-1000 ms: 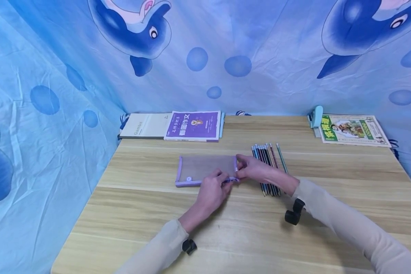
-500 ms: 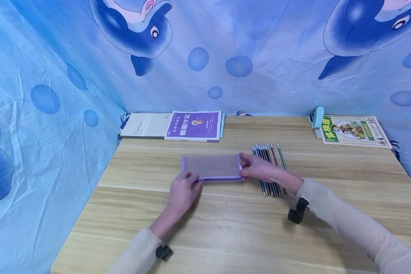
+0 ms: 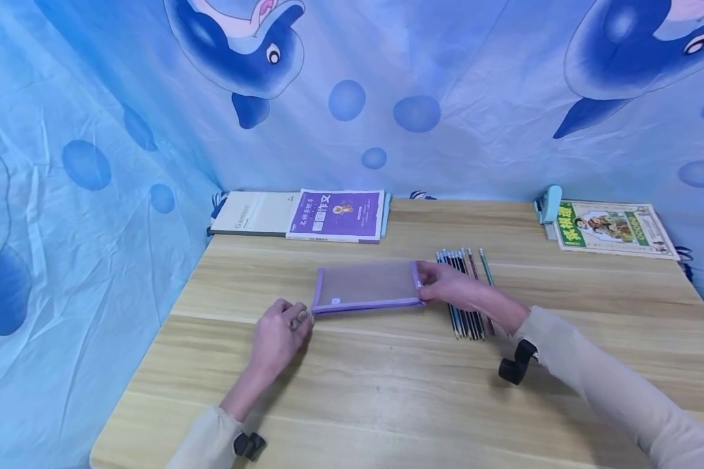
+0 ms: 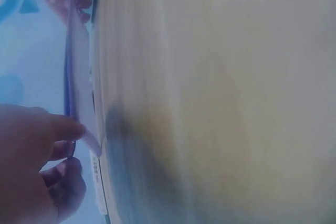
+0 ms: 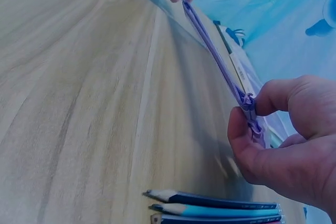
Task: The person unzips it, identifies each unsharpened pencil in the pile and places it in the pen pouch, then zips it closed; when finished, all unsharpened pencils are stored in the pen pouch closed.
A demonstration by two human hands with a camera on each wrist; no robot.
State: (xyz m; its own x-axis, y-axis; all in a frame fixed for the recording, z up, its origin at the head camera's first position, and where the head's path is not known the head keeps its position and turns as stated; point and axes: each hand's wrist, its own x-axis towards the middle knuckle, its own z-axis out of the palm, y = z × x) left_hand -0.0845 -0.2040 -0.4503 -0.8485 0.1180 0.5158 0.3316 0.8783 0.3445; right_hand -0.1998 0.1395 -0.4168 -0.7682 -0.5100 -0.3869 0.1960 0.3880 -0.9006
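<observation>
A see-through mesh zip pouch (image 3: pixel 369 281) with purple edging is stretched between both hands, its long zippered edge (image 5: pixel 212 48) facing the person. My right hand (image 3: pixel 448 286) pinches the pouch's right end between thumb and fingers. At the left front corner, my left hand (image 3: pixel 278 335) has its thumb and fingertips together on the end of the zipper; the pull itself is mostly hidden by the fingers. In the right wrist view the two purple zipper edges run side by side with a dark line between them. The pouch casts a shadow on the tabletop.
Several pencils (image 3: pixel 460 293) lie in a row partly under the right forearm. Behind stand a white book (image 3: pixel 255 212) and a purple book (image 3: pixel 337 215) on the left. A light-blue stapler (image 3: pixel 548 205) and an illustrated booklet (image 3: pixel 616 228) are at the back right, before a blue curtain (image 3: pixel 481 143).
My left hand has slid leftward along the pouch's front edge, from near the right end to the left corner. My right hand keeps its grip on the right end, shifted slightly right.
</observation>
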